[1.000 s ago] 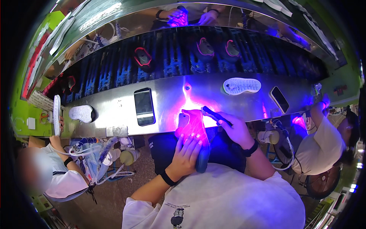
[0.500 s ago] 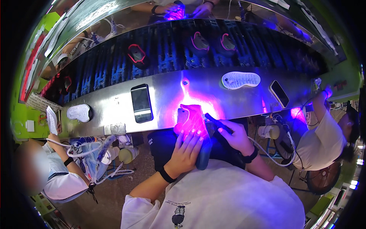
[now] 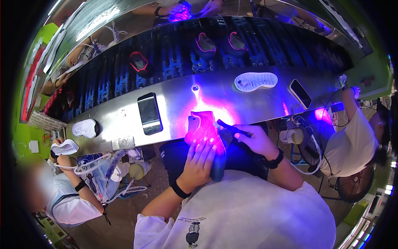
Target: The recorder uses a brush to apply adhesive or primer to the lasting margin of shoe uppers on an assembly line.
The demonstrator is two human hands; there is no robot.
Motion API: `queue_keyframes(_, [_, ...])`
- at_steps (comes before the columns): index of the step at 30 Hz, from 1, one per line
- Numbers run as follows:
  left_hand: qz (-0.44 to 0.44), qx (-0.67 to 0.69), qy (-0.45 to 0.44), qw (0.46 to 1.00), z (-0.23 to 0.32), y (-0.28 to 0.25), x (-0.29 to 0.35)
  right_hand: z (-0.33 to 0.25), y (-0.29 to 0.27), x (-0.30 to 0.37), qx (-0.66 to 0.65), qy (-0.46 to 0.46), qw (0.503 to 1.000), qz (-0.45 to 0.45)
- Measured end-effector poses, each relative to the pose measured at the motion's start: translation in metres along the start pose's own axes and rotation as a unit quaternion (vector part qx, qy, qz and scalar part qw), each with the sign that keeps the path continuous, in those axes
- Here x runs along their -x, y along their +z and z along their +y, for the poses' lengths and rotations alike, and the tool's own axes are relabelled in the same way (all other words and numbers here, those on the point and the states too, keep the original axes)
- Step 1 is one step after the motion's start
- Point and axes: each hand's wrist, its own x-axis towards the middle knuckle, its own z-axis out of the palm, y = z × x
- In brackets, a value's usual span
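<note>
Under bright pink and violet light, a shoe upper stands at the near edge of the metal table, over my lap. A dark blue part of it reaches down toward my shirt. My left hand lies across its left side, fingers long and close together, holding it; the thumb is hidden. Closed around a slim dark-handled brush, my right hand brings the tip to the upper's right edge. Glare blurs that tip, so contact is hard to tell.
Beyond the metal table runs a dark conveyor with several pink-edged shoe uppers. Two phones and white soles lie on the table. A co-worker at left holds a sole; another person sits at right.
My view has shifted slightly. The uppers on the conveyor have moved left. The brush has tilted a little, its tip lower against the upper. The left co-worker's sole has turned flatter.
</note>
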Motion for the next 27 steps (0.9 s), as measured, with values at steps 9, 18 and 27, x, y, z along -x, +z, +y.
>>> queue_keyframes(9, [-0.001,0.013,-0.012,1.0,0.009,-0.005,-0.021,-0.016,-0.031,0.054,0.033,0.029,0.996,-0.075])
queue_keyframes(18, [-0.002,0.001,-0.052,0.999,0.03,-0.006,-0.053,-0.031,-0.033,0.071,0.112,-0.054,0.992,0.01])
queue_keyframes(27, [0.039,-0.068,-0.096,0.992,0.042,-0.006,-0.086,-0.019,-0.038,0.076,-0.084,0.033,0.996,-0.017])
